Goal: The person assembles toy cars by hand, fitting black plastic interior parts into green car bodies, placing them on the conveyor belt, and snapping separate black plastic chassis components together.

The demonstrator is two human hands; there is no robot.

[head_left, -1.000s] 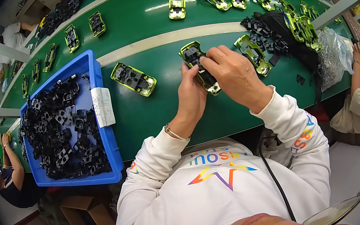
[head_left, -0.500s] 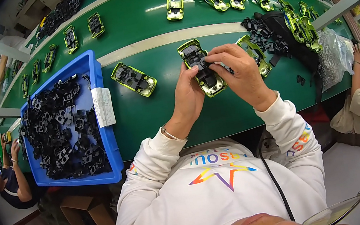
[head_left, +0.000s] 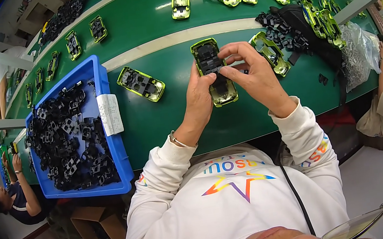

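over the green surface, my head view shows the yellow-green and black car body held in the left hand, whose grip is closed round its left side with the thumb on top. at its right side the right hand is half curled, thumb and index finger apart, and i cannot tell whether that grip has hold of it. a second car body lies between the left hand and the blue bin of black parts.
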